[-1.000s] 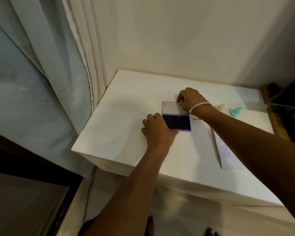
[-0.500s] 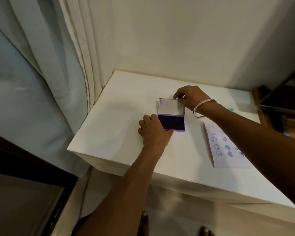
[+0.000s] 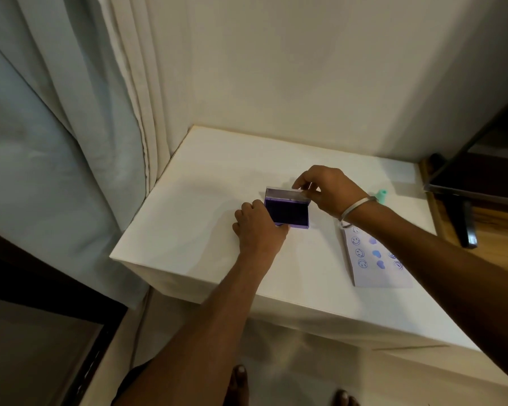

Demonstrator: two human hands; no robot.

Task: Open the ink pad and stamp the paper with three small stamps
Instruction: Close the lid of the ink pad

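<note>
A purple ink pad [image 3: 291,213] lies near the middle of the white table [image 3: 188,230], its dark pad showing. Its clear lid [image 3: 279,193] stands partly raised over the back edge. My left hand [image 3: 258,230] presses on the pad's front left corner and holds the base down. My right hand [image 3: 326,190] pinches the lid's right end between thumb and fingers. A white paper [image 3: 376,259] with rows of blue smiley, blob and spiral prints lies to the right, partly under my right forearm. One teal stamp [image 3: 381,195] peeks out behind my right wrist; other stamps are hidden.
Curtains [image 3: 85,112] hang along the table's left side and a wall stands behind it. A dark stand and wooden floor [image 3: 467,218] lie past the right edge. My feet [image 3: 241,385] show below the table's front edge.
The lid lay flat open behind the pad before; my right hand has since swung it up and forward over the pad. My left hand stayed on the base.
</note>
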